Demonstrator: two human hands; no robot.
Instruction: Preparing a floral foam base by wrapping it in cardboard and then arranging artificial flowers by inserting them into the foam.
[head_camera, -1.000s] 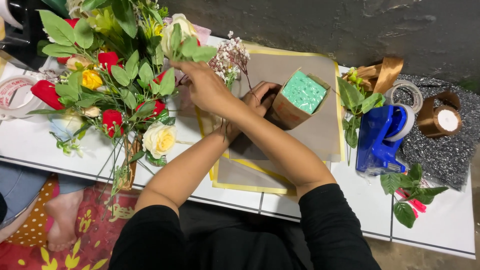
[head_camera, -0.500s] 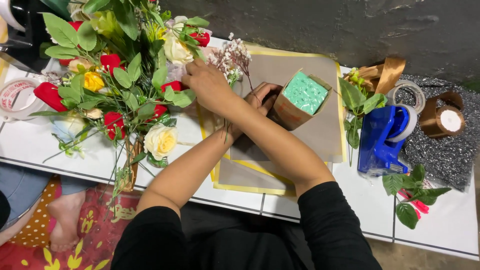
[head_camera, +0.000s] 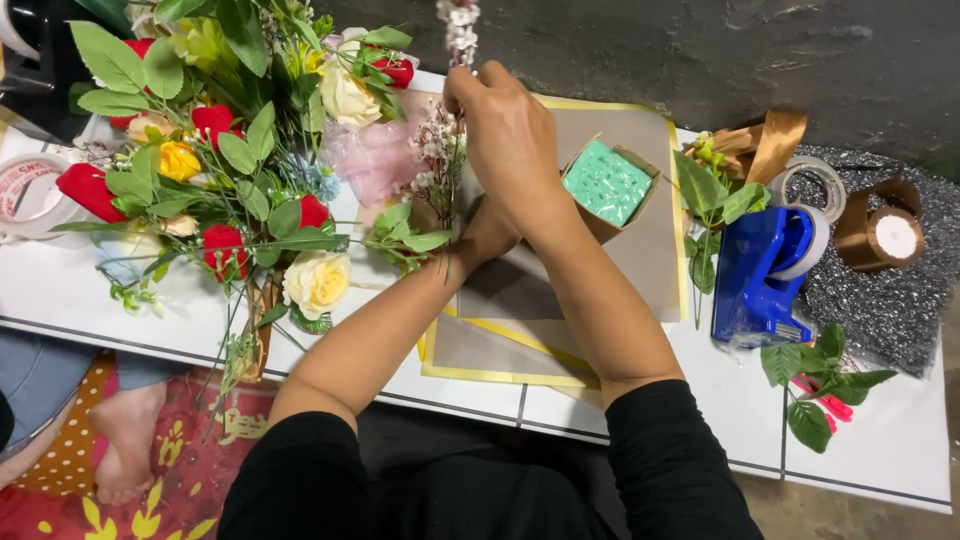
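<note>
My right hand (head_camera: 510, 130) is raised over the table, its fingers pinched on a sprig of tiny white flowers (head_camera: 458, 30) that hangs down to about my left hand. My left hand (head_camera: 488, 235) lies under my right wrist, mostly hidden, at the sprig's lower end beside some green leaves (head_camera: 410, 240); its grip does not show. My arms cross. To the left spreads a bouquet (head_camera: 250, 170) of red, yellow and cream roses with pink wrap (head_camera: 375, 160). Just right of my hands stands a brown paper box holding green foam (head_camera: 607, 182).
Brown paper sheets with yellow edges (head_camera: 500, 350) lie on the white table (head_camera: 900, 440). At the right are a blue tape dispenser (head_camera: 760, 275), brown ribbon rolls (head_camera: 885, 235), a glittery grey sheet (head_camera: 880, 310) and loose leaves (head_camera: 815, 380). A tape roll (head_camera: 30, 190) is far left; a person's bare foot (head_camera: 130, 440) lower left.
My right hand has lifted up and away from the bouquet, drawing the white flower sprig upward. The view has shifted, and my left hand stays under the right wrist.
</note>
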